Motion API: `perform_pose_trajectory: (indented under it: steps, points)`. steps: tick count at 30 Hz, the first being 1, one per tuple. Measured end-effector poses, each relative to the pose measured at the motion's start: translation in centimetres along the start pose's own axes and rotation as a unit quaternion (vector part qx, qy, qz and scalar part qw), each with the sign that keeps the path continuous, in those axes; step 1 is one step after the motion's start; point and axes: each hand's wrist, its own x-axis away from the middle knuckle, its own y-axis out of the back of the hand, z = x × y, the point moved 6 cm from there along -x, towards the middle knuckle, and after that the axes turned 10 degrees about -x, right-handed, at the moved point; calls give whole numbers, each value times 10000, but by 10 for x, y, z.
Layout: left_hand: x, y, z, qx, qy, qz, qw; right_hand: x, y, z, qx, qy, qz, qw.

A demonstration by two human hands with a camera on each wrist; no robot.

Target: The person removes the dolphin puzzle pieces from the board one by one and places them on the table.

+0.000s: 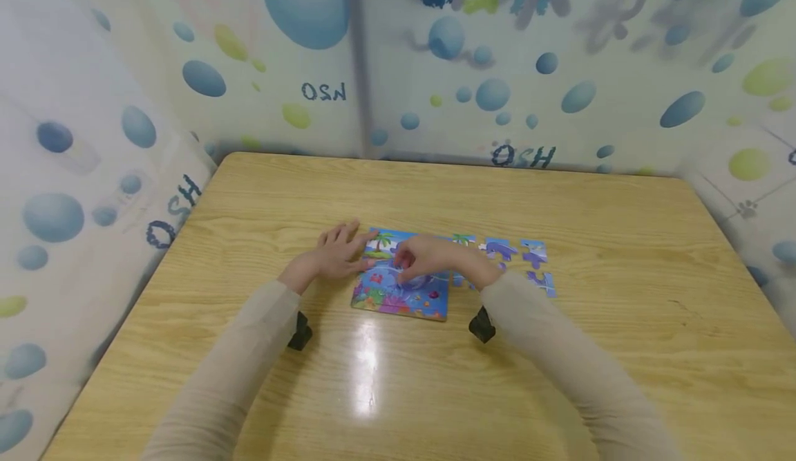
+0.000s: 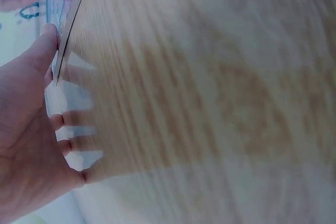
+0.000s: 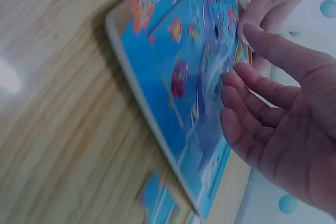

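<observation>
A blue sea-picture jigsaw board, with a palm tree, fish and coral, lies flat on the table. My left hand is at its left side, fingers spread. In the left wrist view, that hand's thumb touches the edge of the board. Over the middle of the board is my right hand, its fingers bent. The right wrist view shows the right hand close above the picture, thumb and fingers apart, and I see no piece between them. Part of the picture is hidden under this hand.
Several loose jigsaw pieces lie right of the board, among them a dolphin-coloured piece and a blue corner-like piece. The right forearm partly covers others. The wooden table meets a patterned wall at the back.
</observation>
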Motion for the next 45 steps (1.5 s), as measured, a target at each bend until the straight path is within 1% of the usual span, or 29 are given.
perform_pose_trajectory:
  steps: [3,5,9,11,14,17,23,28,32,36,40,45]
  points:
    - [0,1,-2,-24,-65,3,10000,-7,-7,8,120,26,-45,9999]
    - [0,0,-2,-49,-93,60,9999,-11,-12,14,161,88,-61,9998]
    - [0,0,-1,-73,-60,168,9998,-17,-21,23,306,213,-150,9992]
    - [0,0,-1,-71,-52,194,9998,-20,-23,25,410,186,-238,9987]
    - [0,0,0,-62,-12,229,9997,-22,-25,24,489,42,-344,9982]
    - [0,-1,0,-61,20,260,9996,-23,-26,22,399,-109,-376,9984]
    - [0,-1,-1,-57,-29,189,9998,-23,-26,23,324,-280,-471,9980]
    - [1,1,-1,-32,-21,176,9998,-25,-27,23,204,-327,-525,9979]
    - [0,0,0,-90,0,171,9998,-25,-27,23,190,-295,-536,9979]
    - [-1,-1,2,-31,8,170,9999,-25,-28,24,326,-258,-521,9978]
    - [-2,-2,3,7,-13,162,9999,-24,-29,25,427,-342,-481,9973]
    - [-3,-2,4,-33,-24,129,9999,-22,-32,28,531,-336,-426,9971]
